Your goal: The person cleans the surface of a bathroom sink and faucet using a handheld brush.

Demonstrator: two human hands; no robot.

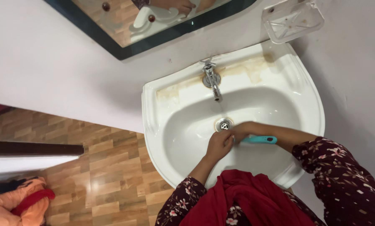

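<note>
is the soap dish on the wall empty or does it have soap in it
Empty. The clear soap dish on the wall above the washbasin shows only its ribbed base, with a few small marks and no bar of soap in it.

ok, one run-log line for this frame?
left hand: at brush head, over basin | right hand: grips teal brush | sink: white, stained ledge | tap: flow unclear

The teal brush (258, 140) shows only its handle; its head is hidden behind the hands, left hand (219, 145) and right hand (240, 129), which meet near the drain (224, 124). The mirror (154, 21) is cut off by the far edge. The orange cloth (11, 203) runs off the near left corner.
</note>
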